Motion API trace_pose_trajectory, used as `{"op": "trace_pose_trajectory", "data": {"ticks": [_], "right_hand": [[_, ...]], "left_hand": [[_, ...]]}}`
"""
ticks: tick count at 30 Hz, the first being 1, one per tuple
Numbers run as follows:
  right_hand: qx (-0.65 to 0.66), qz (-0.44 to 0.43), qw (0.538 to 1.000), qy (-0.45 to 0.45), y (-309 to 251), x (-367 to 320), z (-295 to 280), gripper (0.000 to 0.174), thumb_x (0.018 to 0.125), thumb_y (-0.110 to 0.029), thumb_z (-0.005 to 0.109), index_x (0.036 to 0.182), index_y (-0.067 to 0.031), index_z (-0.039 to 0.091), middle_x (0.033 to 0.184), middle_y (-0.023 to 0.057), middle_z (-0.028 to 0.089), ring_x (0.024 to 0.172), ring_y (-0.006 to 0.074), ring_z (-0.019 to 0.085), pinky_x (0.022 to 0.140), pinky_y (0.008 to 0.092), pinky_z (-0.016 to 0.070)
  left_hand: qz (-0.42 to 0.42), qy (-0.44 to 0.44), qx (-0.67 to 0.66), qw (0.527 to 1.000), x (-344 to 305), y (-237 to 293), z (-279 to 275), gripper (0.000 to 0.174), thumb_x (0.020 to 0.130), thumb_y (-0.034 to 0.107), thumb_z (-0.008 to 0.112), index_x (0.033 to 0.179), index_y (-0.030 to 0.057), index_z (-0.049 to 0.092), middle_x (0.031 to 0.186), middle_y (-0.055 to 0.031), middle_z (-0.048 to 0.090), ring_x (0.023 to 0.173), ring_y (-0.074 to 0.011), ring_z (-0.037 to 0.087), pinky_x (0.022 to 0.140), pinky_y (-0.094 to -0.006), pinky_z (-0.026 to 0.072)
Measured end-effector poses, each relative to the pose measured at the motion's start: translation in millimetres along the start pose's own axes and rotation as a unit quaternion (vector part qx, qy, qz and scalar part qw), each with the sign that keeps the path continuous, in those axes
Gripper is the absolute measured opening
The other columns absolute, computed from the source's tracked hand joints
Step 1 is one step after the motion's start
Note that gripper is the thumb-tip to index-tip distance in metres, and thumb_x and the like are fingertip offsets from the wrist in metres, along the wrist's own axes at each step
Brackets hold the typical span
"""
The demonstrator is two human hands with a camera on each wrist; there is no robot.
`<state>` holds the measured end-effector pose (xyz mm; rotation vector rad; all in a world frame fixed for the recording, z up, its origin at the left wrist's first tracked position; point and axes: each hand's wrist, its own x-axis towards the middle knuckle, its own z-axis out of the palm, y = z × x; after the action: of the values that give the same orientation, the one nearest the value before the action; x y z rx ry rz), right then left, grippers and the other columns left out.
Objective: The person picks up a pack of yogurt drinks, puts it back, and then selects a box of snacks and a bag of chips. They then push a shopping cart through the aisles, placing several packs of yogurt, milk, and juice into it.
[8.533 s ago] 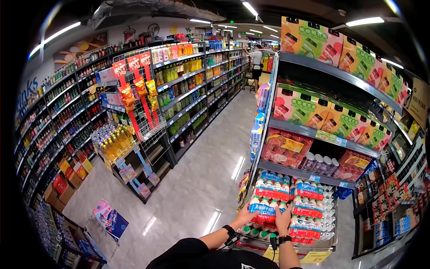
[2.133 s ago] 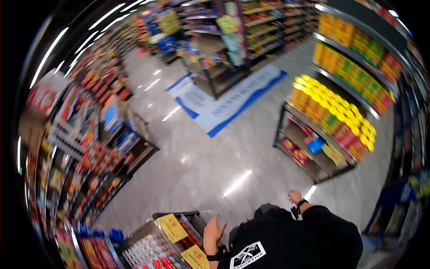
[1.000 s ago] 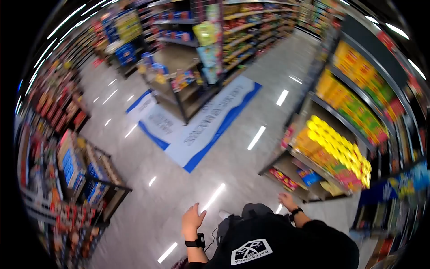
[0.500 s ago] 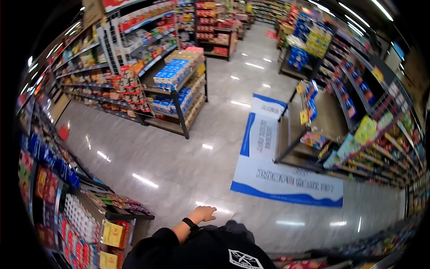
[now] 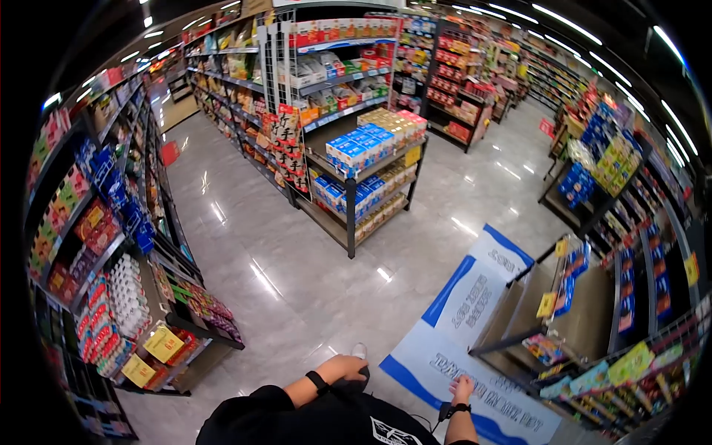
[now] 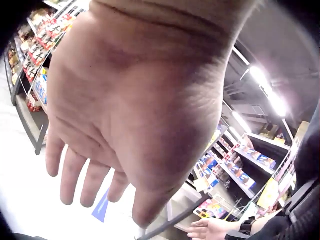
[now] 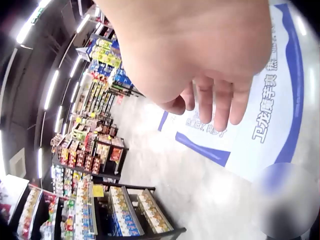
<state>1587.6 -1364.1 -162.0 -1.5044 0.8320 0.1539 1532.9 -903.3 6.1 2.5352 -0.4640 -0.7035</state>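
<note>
My left hand (image 5: 343, 368) hangs low in front of the body over the grey floor, with a shoe (image 5: 360, 351) just beyond it. In the left wrist view the left palm (image 6: 130, 110) is bare and the fingers extend loosely. My right hand (image 5: 461, 388) is out at the right side, over a blue-and-white floor graphic (image 5: 452, 326) in the head view. Its fingers (image 7: 222, 102) bend slightly and hold nothing in the right wrist view. Both wrists wear black straps.
A rack of blue and tan boxed cartons (image 5: 360, 146) stands ahead. At left is a shelf of bottled drink packs (image 5: 100, 311) with yellow price tags (image 5: 163, 343). A low display shelf (image 5: 571, 319) stands at right, and aisles run between the racks.
Earlier, both hands gripped a pack of bottled drinks on the shelf; they have since let go. The view has swung round towards the carton rack, and the right hand has come back into sight.
</note>
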Motion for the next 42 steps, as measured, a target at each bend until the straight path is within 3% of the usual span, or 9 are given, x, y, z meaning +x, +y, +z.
{"op": "trace_pose_trajectory", "data": {"ticks": [4, 9, 12, 18, 26, 28, 31, 36, 42], "right_hand": [[-0.081, 0.007, 0.991, -0.105, -24.2, 18.4, 66.9, 0.026, 0.097, -0.027, 0.059, 0.117, -0.0099, 0.061, 0.095, 0.0067, 0.067, 0.074, 0.0205, 0.067, 0.061, 0.0363, 0.0542], [-0.407, -0.008, 0.867, -0.288, -38.5, 35.7, 94.3, 0.041, 0.087, -0.019, 0.073, 0.122, 0.0007, 0.067, 0.095, 0.0107, 0.073, 0.071, 0.0187, 0.069, 0.062, 0.0328, 0.0556], [-0.335, 0.001, 0.909, -0.249, -64.9, 42.2, 102.2, 0.036, 0.087, -0.020, 0.071, 0.112, 0.0058, 0.071, 0.091, 0.0113, 0.074, 0.081, 0.0177, 0.069, 0.075, 0.0291, 0.0538], [-0.249, 0.075, 0.956, -0.139, -135.2, 88.4, 136.5, 0.029, 0.091, -0.020, 0.062, 0.114, -0.0029, 0.066, 0.094, 0.0104, 0.069, 0.070, 0.0200, 0.066, 0.060, 0.0308, 0.0505], [-0.269, 0.085, 0.938, -0.199, -222.3, 247.5, 224.6, 0.034, 0.094, -0.021, 0.062, 0.124, -0.0054, 0.060, 0.097, 0.0107, 0.069, 0.075, 0.0237, 0.069, 0.063, 0.0404, 0.0559], [-0.241, 0.064, 0.952, -0.177, -253.8, 288.3, 253.2, 0.036, 0.092, -0.017, 0.062, 0.117, 0.0100, 0.065, 0.099, 0.0170, 0.074, 0.087, 0.0250, 0.074, 0.074, 0.0349, 0.0566], [-0.212, 0.105, 0.949, -0.208, -291.3, 352.0, 301.8, 0.034, 0.094, -0.019, 0.058, 0.123, 0.0000, 0.060, 0.103, 0.0148, 0.070, 0.080, 0.0275, 0.071, 0.068, 0.0403, 0.0559], [-0.243, 0.059, 0.935, -0.253, -349.0, 453.8, 399.7, 0.032, 0.095, -0.022, 0.059, 0.123, -0.0060, 0.057, 0.097, 0.0116, 0.068, 0.074, 0.0257, 0.071, 0.060, 0.0398, 0.0565], [-0.219, 0.018, 0.927, -0.304, -428.8, 478.5, 514.2, 0.034, 0.094, -0.020, 0.060, 0.125, -0.0052, 0.059, 0.102, 0.0124, 0.069, 0.077, 0.0255, 0.072, 0.062, 0.0368, 0.0568]], "left_hand": [[-0.060, -0.010, 0.001, 0.998, 53.9, -34.3, -35.4, 0.043, 0.090, 0.043, 0.066, 0.116, 0.0092, 0.062, 0.113, -0.0189, 0.070, 0.104, -0.0402, 0.068, 0.083, -0.0510, 0.0552], [-0.085, 0.031, 0.011, 0.996, 132.8, -74.8, -110.2, 0.052, 0.093, 0.047, 0.063, 0.131, 0.0121, 0.059, 0.117, -0.0178, 0.070, 0.110, -0.0391, 0.066, 0.088, -0.0525, 0.0546], [-0.036, 0.123, -0.052, 0.990, 180.0, -113.3, -137.4, 0.051, 0.093, 0.046, 0.063, 0.129, 0.0105, 0.059, 0.118, -0.0173, 0.069, 0.109, -0.0395, 0.066, 0.088, -0.0526, 0.0546], [-0.117, 0.050, 0.024, 0.992, 233.7, -148.7, -215.1, 0.052, 0.092, 0.043, 0.065, 0.133, 0.0119, 0.057, 0.120, -0.0159, 0.068, 0.112, -0.0372, 0.065, 0.091, -0.0493, 0.0542], [-0.151, 0.072, -0.020, 0.986, 323.3, -181.8, -274.5, 0.049, 0.091, 0.042, 0.067, 0.129, 0.0115, 0.059, 0.120, -0.0162, 0.068, 0.110, -0.0374, 0.066, 0.090, -0.0491, 0.0542], [-0.165, 0.065, -0.035, 0.983, 353.7, -175.6, -295.1, 0.053, 0.092, 0.042, 0.064, 0.135, 0.0117, 0.058, 0.123, -0.0163, 0.067, 0.113, -0.0368, 0.064, 0.093, -0.0489, 0.0533], [-0.229, 0.051, -0.028, 0.972, 383.7, -177.6, -329.6, 0.053, 0.093, 0.042, 0.064, 0.136, 0.0111, 0.057, 0.123, -0.0178, 0.066, 0.114, -0.0374, 0.064, 0.094, -0.0491, 0.0526], [-0.149, 0.287, -0.135, 0.936, 450.2, -197.5, -345.7, 0.050, 0.091, 0.038, 0.066, 0.132, 0.0115, 0.059, 0.127, -0.0173, 0.064, 0.116, -0.0369, 0.062, 0.094, -0.0493, 0.0520], [-0.220, 0.255, -0.111, 0.935, 470.6, -220.4, -399.8, 0.049, 0.088, 0.034, 0.069, 0.131, 0.0132, 0.060, 0.128, -0.0156, 0.062, 0.117, -0.0375, 0.060, 0.096, -0.0485, 0.0518]]}}
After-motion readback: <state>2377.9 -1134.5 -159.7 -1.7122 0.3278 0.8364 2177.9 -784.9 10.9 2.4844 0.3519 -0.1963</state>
